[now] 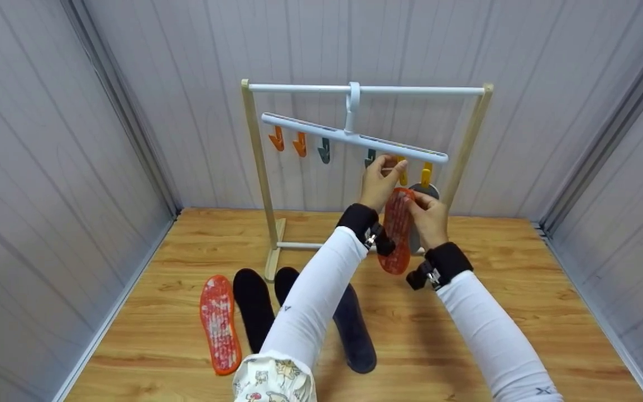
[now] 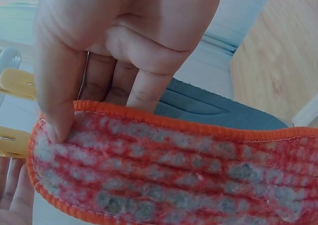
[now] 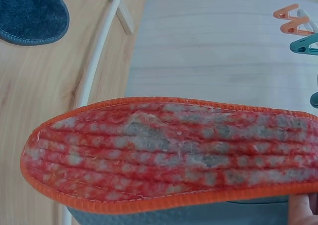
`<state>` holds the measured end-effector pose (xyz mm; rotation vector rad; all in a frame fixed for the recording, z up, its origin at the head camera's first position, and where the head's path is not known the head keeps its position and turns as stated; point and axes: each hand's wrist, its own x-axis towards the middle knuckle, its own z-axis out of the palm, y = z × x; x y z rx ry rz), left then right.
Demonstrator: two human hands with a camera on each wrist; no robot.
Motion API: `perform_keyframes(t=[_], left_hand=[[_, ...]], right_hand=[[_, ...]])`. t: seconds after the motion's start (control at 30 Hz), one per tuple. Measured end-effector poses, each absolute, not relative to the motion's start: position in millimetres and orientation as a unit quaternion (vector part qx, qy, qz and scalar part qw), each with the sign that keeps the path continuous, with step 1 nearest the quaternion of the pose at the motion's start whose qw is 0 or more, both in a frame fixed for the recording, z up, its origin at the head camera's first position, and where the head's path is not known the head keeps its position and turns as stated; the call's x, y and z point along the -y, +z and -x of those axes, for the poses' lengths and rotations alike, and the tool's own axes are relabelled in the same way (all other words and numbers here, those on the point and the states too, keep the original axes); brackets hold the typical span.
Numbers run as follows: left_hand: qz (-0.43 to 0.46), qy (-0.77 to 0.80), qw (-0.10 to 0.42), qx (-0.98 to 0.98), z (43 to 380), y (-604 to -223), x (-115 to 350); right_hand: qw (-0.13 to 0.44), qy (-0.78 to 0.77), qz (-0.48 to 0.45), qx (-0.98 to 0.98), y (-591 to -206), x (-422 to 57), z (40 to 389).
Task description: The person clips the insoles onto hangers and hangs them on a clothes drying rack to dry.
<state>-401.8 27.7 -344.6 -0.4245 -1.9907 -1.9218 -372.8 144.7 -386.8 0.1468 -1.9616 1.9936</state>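
My right hand (image 1: 432, 218) pinches a red-and-white fuzzy insole (image 1: 395, 240) with orange edging near its upper end; the insole hangs upright. My left hand (image 1: 379, 183) pinches a yellow clip (image 1: 403, 177) on the hanger just above it. In the left wrist view that clip (image 2: 12, 143) meets the insole's top edge; whether its jaws are around the edge I cannot tell. A grey insole (image 1: 431, 192) hangs behind from the outermost yellow clip (image 1: 426, 175), partly hidden by the red one and my right hand.
A white hanger (image 1: 305, 124) tilts down to the right on a wood-and-white rack (image 1: 299, 88). Orange clips (image 1: 300, 144) and dark green clips (image 1: 324, 151) hang from it. On the wooden floor (image 1: 171, 335) lie another red insole (image 1: 220, 324), black insoles (image 1: 253, 307) and a dark blue one (image 1: 355, 340).
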Motion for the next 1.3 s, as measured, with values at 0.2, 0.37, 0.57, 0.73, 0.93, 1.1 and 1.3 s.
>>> perform_keyframes(t=[0.2,0.37,0.57,0.73,0.93,1.1,1.3], left_hand=[[0.141,-0.669,0.184,0.706,401.9,-344.1,-28.1],[0.134,-0.667,0.188,0.708,400.4,-344.0,-29.0],[0.136,-0.670,0.187,0.705,398.3,-343.0,-29.3],[0.139,-0.675,0.188,0.700,397.7,-343.1,-28.9],[0.142,-0.676,0.189,0.698,397.3,-343.6,-29.7],[0.138,-0.672,0.192,0.702,398.2,-344.6,-29.7],[0.131,-0.671,0.194,0.703,398.4,-342.7,-27.8]], right_hand=[[0.175,0.704,-0.050,0.687,-386.5,-146.6,374.8],[0.162,0.714,-0.043,0.680,-387.0,-148.7,375.6],[0.181,0.709,-0.034,0.681,-386.4,-148.1,374.9],[0.197,0.695,-0.037,0.690,-388.2,-147.1,376.9],[0.196,0.690,-0.033,0.696,-387.9,-147.5,377.0],[0.191,0.695,-0.033,0.692,-387.3,-148.5,376.8],[0.174,0.700,-0.033,0.692,-378.1,-147.8,370.2]])
